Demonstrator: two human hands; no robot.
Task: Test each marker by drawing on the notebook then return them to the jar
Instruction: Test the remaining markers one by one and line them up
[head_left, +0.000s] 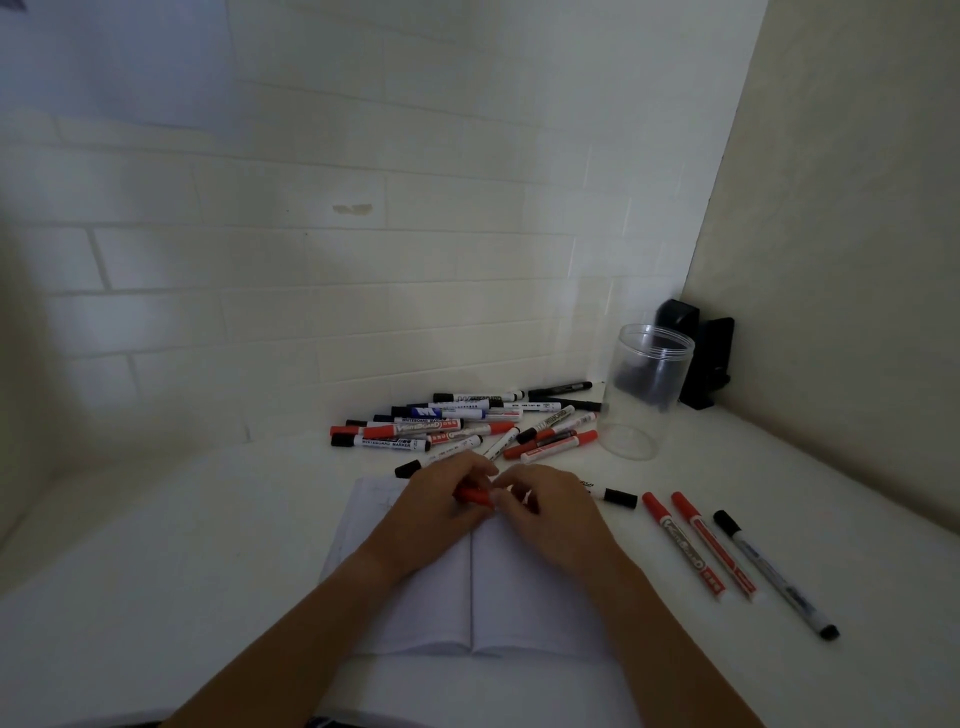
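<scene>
Between both sets of fingers, above the open notebook (519, 597): a red marker (474, 495), left hand (441, 499) clamped on the red end, right hand (545, 506) pinched on the other. Just beyond the fingers, a loose heap of markers (457, 428) on the white worktop (208, 545). Farther off to their right, the clear jar (644, 389) upright; nearer on that side, four markers (722, 551) lying apart.

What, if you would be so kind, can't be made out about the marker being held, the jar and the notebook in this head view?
- Red marker: the left hand and right hand cover most of it; capped or uncapped is unclear.
- Jar: dark shapes show through its clear wall; contents or the black object behind, unclear.
- Notebook: both hands cover the top of the pages; marks at its far left corner are too faint to read.
</scene>
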